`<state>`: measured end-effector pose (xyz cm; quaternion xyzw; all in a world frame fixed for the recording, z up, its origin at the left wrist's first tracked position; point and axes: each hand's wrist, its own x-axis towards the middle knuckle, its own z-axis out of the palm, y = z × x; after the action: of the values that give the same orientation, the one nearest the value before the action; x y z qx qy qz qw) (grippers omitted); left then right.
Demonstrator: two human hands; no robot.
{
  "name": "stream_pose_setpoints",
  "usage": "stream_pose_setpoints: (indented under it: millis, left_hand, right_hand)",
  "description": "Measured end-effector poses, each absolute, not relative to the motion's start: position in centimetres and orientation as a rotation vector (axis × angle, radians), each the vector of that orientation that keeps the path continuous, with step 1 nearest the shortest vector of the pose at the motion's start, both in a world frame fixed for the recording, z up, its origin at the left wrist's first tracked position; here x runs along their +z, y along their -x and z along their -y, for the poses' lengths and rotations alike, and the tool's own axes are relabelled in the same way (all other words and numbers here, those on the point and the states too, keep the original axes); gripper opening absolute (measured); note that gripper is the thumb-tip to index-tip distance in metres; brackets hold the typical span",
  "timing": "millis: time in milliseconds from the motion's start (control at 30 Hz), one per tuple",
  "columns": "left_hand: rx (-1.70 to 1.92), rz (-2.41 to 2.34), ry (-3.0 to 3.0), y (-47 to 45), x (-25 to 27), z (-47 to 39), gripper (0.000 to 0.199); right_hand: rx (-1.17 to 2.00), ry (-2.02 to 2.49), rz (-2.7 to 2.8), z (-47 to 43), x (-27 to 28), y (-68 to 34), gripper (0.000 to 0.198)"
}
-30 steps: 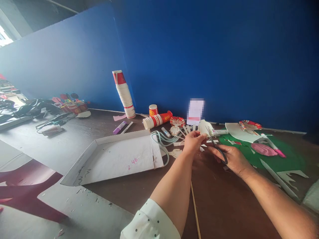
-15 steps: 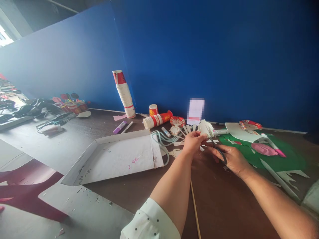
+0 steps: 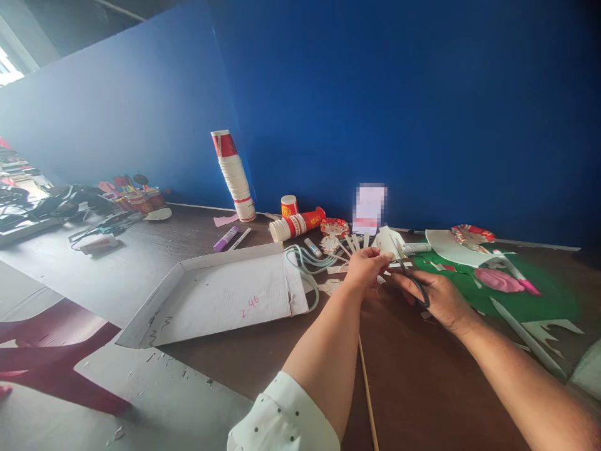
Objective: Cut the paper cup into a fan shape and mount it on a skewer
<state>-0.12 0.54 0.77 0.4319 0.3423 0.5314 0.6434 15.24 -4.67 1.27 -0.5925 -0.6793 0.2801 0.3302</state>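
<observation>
Between the thumb and fingers of my left hand [image 3: 365, 268] is a piece of white paper [image 3: 387, 241], held up above the dark table [image 3: 422, 388]. My right hand [image 3: 439, 297] grips a pair of black-handled scissors [image 3: 417, 287], its fingers in the handles. The blades reach up to the paper's right side; whether they are apart is too small to tell. Narrow white paper strips [image 3: 337, 270] and scraps lie around and beneath my hands. A cut paper shape [image 3: 330, 287] rests left of my left wrist.
A shallow white cardboard tray [image 3: 220, 294] lies on the left. Behind stand a tall stack of paper cups [image 3: 235, 178] and a toppled cup stack [image 3: 298, 224]. A green sheet [image 3: 549, 304] with a pink oval [image 3: 498, 280] is at right. A thin wooden stick [image 3: 367, 394] lies in front.
Both hands stay almost in place with the paper and scissors. The scissors and right hand shift very slightly; the rest of the table looks the same.
</observation>
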Motion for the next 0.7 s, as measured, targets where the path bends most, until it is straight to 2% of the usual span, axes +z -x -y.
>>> stream_pose_setpoints:
  millis: [700]
  left_hand:
    - [1.193,-0.794,-0.997,0.28,1.04,-0.46,0.033]
  right_hand:
    - [0.738,1.574,1.769,4.78,1.83,-15.14,0.048]
